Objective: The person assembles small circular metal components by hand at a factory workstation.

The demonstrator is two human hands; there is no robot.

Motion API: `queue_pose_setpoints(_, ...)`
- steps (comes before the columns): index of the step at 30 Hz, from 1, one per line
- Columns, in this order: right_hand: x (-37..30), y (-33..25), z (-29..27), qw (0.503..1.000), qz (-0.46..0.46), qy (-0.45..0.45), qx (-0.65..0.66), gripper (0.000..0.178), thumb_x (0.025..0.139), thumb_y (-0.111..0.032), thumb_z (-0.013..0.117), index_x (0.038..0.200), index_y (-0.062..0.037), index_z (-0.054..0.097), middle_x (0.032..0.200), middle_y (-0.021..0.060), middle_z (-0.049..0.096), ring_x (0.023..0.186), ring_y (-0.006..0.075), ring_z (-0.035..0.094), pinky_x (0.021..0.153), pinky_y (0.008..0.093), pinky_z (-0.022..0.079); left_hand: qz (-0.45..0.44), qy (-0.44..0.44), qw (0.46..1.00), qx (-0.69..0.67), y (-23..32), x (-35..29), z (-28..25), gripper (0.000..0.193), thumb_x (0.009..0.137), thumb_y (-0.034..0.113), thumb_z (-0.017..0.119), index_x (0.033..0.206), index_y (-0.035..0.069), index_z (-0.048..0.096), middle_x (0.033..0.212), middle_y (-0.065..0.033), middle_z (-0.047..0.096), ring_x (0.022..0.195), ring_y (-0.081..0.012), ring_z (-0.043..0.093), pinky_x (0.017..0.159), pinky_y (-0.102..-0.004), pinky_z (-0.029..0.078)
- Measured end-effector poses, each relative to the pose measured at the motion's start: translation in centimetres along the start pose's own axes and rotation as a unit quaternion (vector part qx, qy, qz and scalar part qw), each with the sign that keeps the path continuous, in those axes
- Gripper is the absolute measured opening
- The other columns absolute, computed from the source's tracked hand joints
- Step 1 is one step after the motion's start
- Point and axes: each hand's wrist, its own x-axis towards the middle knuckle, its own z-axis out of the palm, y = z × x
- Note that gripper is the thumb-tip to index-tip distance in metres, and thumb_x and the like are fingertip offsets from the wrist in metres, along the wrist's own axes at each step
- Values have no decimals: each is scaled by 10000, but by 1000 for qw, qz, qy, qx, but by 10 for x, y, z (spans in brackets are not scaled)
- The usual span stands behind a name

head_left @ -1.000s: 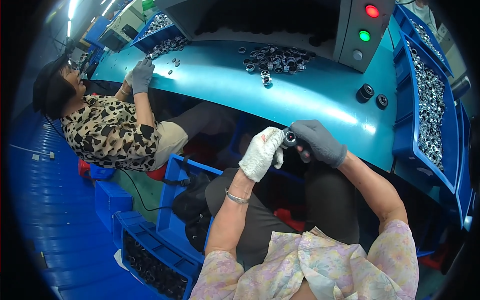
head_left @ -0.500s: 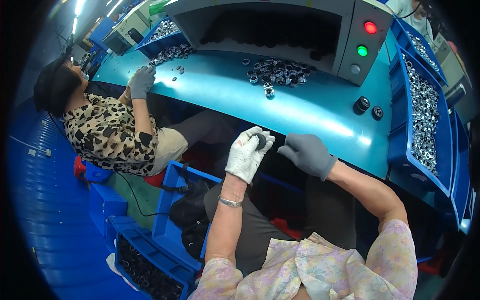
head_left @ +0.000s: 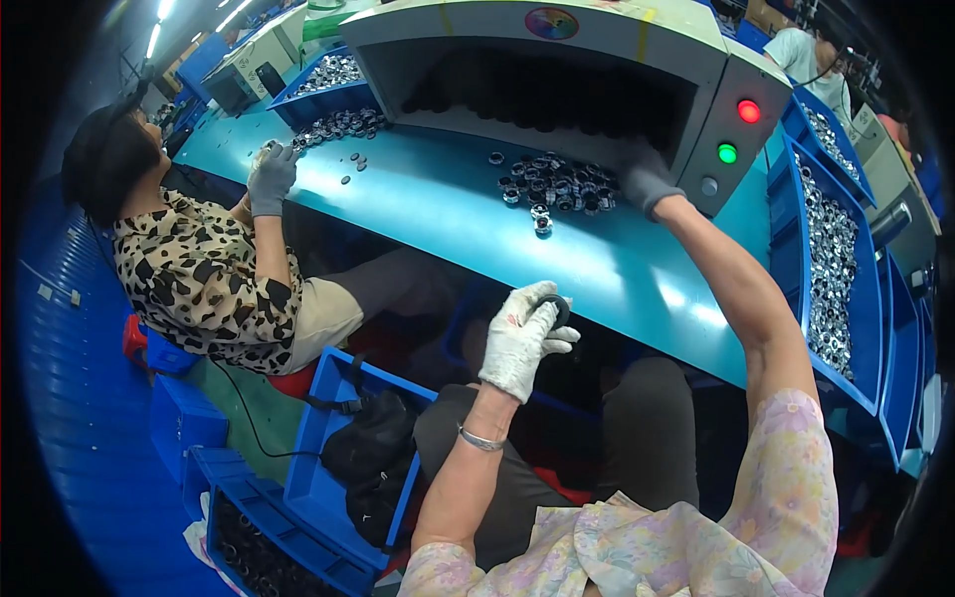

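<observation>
while the left hand [head_left: 512, 353], in a white glove, holds a black round part [head_left: 562, 312] against its fingers, with other fingers spread just below the part, the right hand [head_left: 649, 181], in a grey glove, is stretched well ahead of it over the desk [head_left: 438, 209]. the right hand is blurred, so i cannot tell whether it is wide or narrow, or holding anything. just left of it lies a heap of silvery parts [head_left: 559, 184], and a few strays [head_left: 541, 220] sit nearer the left hand, straight ahead of it. beyond the right hand is the dark opening [head_left: 537, 90] of a machine [head_left: 448, 25]; to its right, on the machine's front panel, a red light [head_left: 748, 110] and a green light [head_left: 728, 154] glow above a knob [head_left: 709, 186]. farther right of that hand, a blue bin [head_left: 788, 249] holds many more silvery pieces.

a metal bracelet [head_left: 481, 439] circles the left wrist. behind and to the left of the left hand, a black bag [head_left: 368, 443] lies in a blue crate [head_left: 310, 473]. well left of it, a co-worker in a spotted shirt [head_left: 199, 269] sits at the desk, wearing a grey glove [head_left: 271, 183].
</observation>
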Motion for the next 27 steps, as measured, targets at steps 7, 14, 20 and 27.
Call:
queue_pose_setpoints(7, 19, -33, 2, 990, 1, -113, -85, 249, 838, -53, 509, 1048, -22, 638, 1091, 245, 613, 1012, 398, 595, 885, 440, 481, 15, 9, 998, -64, 4, 2, -23, 291, 993, 125, 465, 1250, -10, 478, 1068, -177, 620, 782, -228, 685, 644, -268, 580)
queue_pose_setpoints(14, 10, -52, -21, 985, 1, -142, -97, 369, 852, -78, 501, 1213, -42, 566, 1195, 239, 564, 1085, 385, 559, 933, 429, 459, 10, 5, 999, -49, 7, 7, -32, 256, 994, 166, 484, 1190, 8, 529, 1017, -161, 649, 788, -224, 688, 630, -267, 579)
queue_pose_setpoints(20, -3, -30, -17, 984, 40, -169, -47, 347, 837, -69, 530, 1178, -40, 589, 1096, 251, 608, 1043, 398, 579, 905, 415, 461, -3, 14, 997, -81, -4, 16, -18, 233, 990, 144, 484, 1167, 0, 531, 1000, -159, 646, 786, -241, 687, 624, -279, 582)
queue_pose_setpoints(27, -30, -14, -15, 985, 39, -170, 4, 325, 845, -62, 517, 1159, -36, 600, 1042, 247, 618, 1011, 412, 580, 885, 412, 461, 6, 39, 996, -82, -3, 19, -4, 222, 979, 112, 495, 1168, -3, 514, 994, -140, 620, 835, -257, 681, 669, -287, 587)
